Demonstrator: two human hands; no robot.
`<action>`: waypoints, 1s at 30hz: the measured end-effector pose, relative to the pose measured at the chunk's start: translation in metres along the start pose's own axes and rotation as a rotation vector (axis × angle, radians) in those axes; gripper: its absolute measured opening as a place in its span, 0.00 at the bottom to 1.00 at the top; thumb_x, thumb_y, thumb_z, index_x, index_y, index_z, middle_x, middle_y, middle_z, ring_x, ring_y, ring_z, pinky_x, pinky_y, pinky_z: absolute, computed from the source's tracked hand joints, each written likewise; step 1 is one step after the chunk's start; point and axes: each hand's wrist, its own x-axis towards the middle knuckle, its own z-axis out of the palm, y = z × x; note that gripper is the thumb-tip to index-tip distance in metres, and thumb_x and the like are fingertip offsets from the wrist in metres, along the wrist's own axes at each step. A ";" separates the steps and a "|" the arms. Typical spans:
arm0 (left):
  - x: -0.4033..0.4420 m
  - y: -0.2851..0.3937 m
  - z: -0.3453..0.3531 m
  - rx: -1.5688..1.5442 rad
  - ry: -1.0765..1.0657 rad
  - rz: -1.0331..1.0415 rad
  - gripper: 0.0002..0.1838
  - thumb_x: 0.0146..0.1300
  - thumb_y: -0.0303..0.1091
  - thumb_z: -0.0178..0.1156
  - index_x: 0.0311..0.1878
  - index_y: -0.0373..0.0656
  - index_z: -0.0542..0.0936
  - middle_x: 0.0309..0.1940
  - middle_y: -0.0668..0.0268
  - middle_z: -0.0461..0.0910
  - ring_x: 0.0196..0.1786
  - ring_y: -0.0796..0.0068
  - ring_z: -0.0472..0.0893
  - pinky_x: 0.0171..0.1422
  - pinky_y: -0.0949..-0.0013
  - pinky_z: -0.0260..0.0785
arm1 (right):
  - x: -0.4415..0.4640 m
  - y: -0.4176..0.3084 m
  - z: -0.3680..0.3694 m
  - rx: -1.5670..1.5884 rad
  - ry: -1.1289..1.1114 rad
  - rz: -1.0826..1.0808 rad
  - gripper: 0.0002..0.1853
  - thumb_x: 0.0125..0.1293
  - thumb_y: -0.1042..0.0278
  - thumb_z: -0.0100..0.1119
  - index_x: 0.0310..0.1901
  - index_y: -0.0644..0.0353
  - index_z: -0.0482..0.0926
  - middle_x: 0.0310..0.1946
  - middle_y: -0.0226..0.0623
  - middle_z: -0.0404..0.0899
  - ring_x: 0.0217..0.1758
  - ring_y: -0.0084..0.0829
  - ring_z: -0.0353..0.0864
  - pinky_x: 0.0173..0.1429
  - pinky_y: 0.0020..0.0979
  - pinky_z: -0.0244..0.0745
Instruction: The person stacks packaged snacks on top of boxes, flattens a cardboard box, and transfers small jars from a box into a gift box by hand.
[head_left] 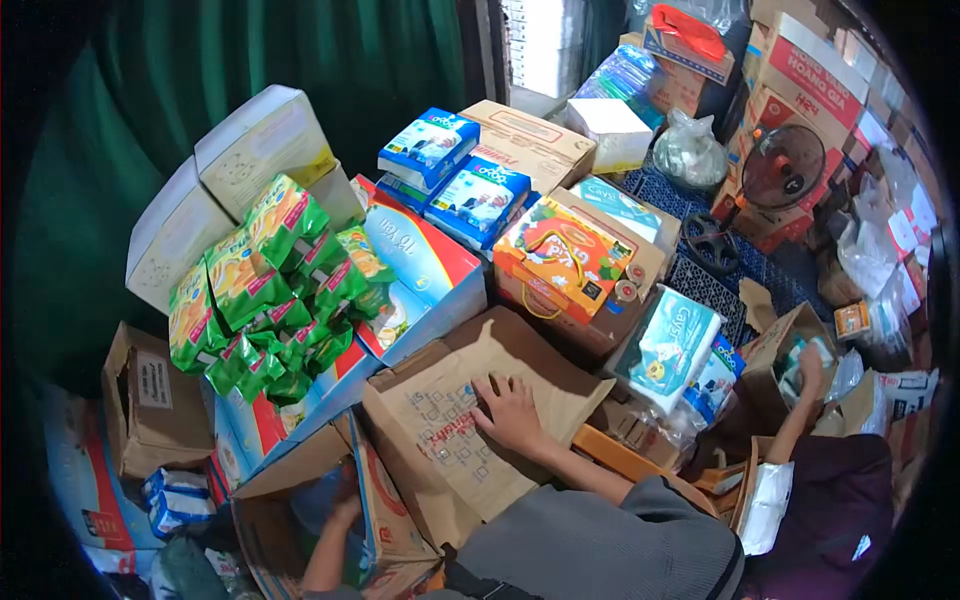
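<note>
My right hand [508, 412] lies flat, fingers spread, on a brown kraft paper sack [445, 465] with red and blue print. The sack lies flattened across an open cardboard box [420, 362]. My left hand [345, 500] reaches down into another open carton [290, 462] at the lower left. Its fingers are hidden inside, so I cannot tell what they touch. Bluish plastic shows in that carton. Above it, green and orange snack packs [280, 270] are heaped on blue-and-red cartons [415, 260].
Blue-and-white packs [478, 200], an orange gift box [565, 255] and a tissue pack [668, 345] stand beyond my right hand. At right, a co-worker's hand [812, 375] reaches into a small carton [775, 360]. A fan [783, 168] stands farther back.
</note>
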 end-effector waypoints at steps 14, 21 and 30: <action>-0.023 0.121 -0.271 0.060 0.312 -0.488 0.26 0.71 0.36 0.67 0.70 0.43 0.75 0.58 0.49 0.81 0.53 0.43 0.85 0.51 0.48 0.80 | 0.019 -0.045 -0.037 0.464 -0.162 0.059 0.31 0.71 0.56 0.65 0.71 0.61 0.72 0.67 0.57 0.72 0.65 0.56 0.75 0.68 0.53 0.72; 0.023 0.217 -0.293 -0.361 0.433 -0.244 0.24 0.66 0.28 0.72 0.64 0.42 0.79 0.48 0.53 0.83 0.48 0.53 0.86 0.51 0.56 0.79 | 0.041 -0.128 -0.062 0.537 -0.046 -0.543 0.35 0.74 0.64 0.64 0.78 0.61 0.64 0.71 0.57 0.69 0.68 0.58 0.77 0.71 0.49 0.75; 0.055 0.236 -0.226 -0.553 0.247 0.001 0.31 0.65 0.32 0.74 0.71 0.45 0.77 0.46 0.57 0.84 0.43 0.60 0.87 0.50 0.60 0.78 | 0.049 -0.077 -0.076 0.358 -0.411 -0.457 0.33 0.60 0.55 0.74 0.62 0.63 0.73 0.55 0.48 0.80 0.61 0.53 0.81 0.62 0.49 0.77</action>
